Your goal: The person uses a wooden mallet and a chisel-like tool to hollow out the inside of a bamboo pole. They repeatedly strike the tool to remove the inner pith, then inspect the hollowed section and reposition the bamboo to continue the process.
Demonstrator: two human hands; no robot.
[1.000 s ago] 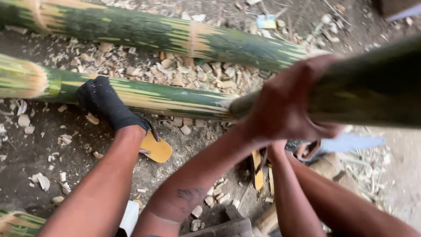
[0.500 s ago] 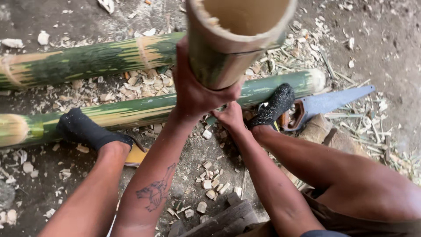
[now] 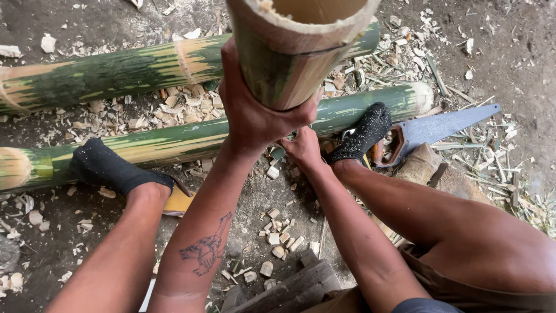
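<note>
I hold a thick, hollow green bamboo pole [image 3: 289,52] upright, its cut open end right under the camera. My left hand [image 3: 249,113], on the tattooed forearm, wraps around the pole near its top. Lower down and partly hidden behind the pole, my right hand [image 3: 302,149] grips it too. Both my feet wear black socks. The left foot [image 3: 107,168] and the right foot [image 3: 365,133] both rest against a long green bamboo pole [image 3: 191,142] that lies on the ground.
A second bamboo pole [image 3: 116,72] lies farther back. A hand saw [image 3: 440,127] with a wooden handle lies at the right, next to my right foot. Wood chips [image 3: 278,237] cover the dirt floor. A yellow sandal [image 3: 176,203] and a wooden block [image 3: 289,290] lie near me.
The held pole has swung from lying across the view to standing upright with its open end toward the camera. Both hands kept their grip, and the feet stayed on the lying pole.
</note>
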